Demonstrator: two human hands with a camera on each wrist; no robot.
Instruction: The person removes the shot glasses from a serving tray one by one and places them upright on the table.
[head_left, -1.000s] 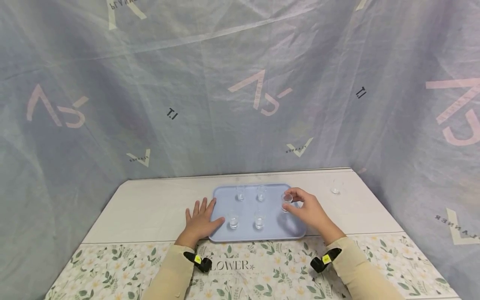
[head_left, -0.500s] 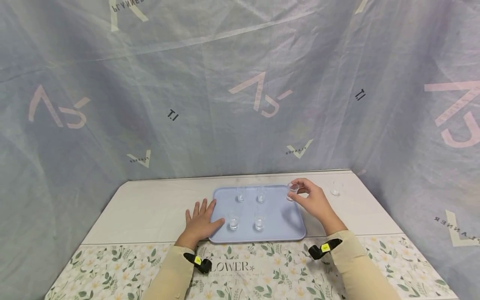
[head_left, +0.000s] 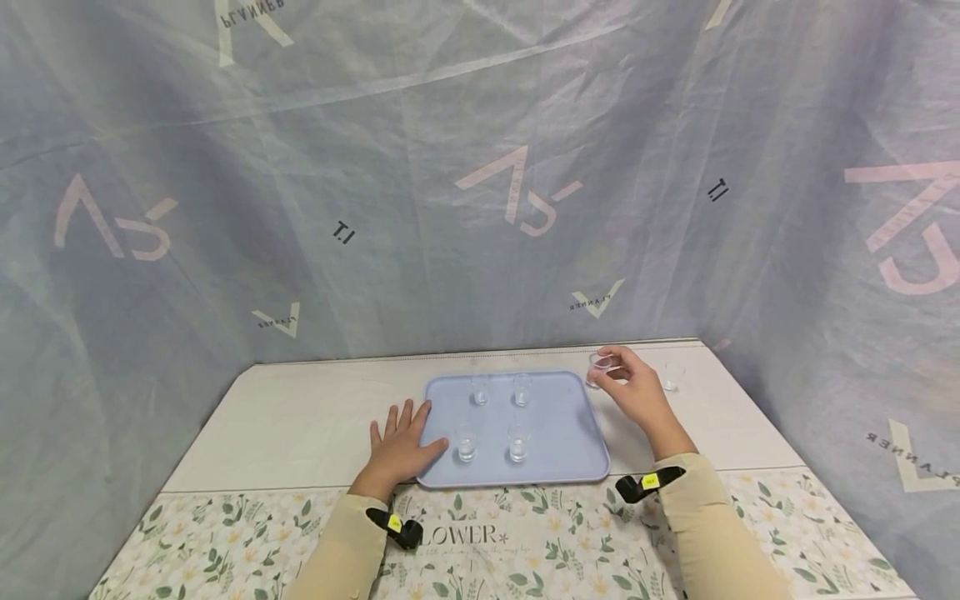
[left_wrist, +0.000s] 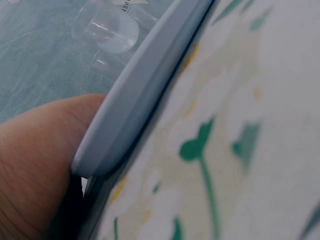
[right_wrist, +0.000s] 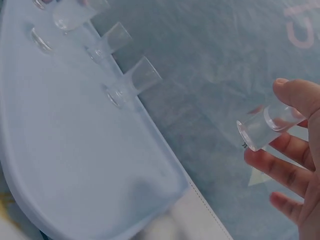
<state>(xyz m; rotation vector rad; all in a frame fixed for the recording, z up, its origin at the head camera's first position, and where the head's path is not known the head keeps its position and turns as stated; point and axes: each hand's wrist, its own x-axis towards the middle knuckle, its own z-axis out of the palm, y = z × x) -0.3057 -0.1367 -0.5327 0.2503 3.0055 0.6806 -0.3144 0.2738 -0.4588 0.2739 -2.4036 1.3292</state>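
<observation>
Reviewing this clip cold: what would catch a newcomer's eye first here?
First, the pale blue tray in the middle of the table, with four small clear glasses standing on it in two rows. Next, the right hand, which pinches a fifth small glass in the air just past the tray's far right corner, near another glass standing on the table to the right. The left hand lies flat against the tray's left edge.

Bare desk [head_left: 637, 433] is lying under my right grip [head_left: 637, 392], between the tray [head_left: 562, 433] and a lone cup [head_left: 672, 375].
</observation>
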